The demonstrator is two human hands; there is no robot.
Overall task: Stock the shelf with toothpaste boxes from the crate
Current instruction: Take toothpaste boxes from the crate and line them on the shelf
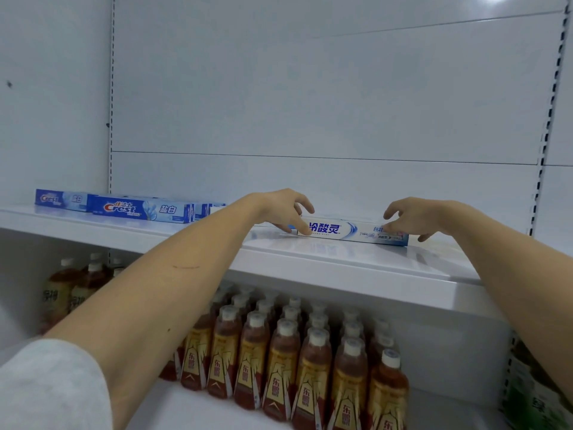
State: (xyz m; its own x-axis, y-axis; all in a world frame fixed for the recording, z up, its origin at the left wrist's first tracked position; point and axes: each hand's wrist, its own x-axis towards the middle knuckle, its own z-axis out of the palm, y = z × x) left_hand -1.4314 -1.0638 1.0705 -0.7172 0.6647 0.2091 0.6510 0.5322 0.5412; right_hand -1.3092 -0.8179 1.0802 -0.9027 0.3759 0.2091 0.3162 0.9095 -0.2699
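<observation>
A white toothpaste box [350, 231] with blue lettering lies lengthwise on the white shelf [356, 268], near its middle. My left hand [285, 209] arches over the box's left end, its curled fingertips on the front face and behind the end. My right hand [415, 217] holds the right end the same way, with curled fingers over the top and front. Further left on the same shelf lie blue Crest toothpaste boxes [139, 209], one behind another [60, 198]. The crate is out of view.
The shelf below holds rows of brown drink bottles [310, 358] with white caps, and more bottles [71, 283] at the left. A green bottle [533, 395] shows at the lower right. White back panels and slotted uprights [548, 119] frame the bay.
</observation>
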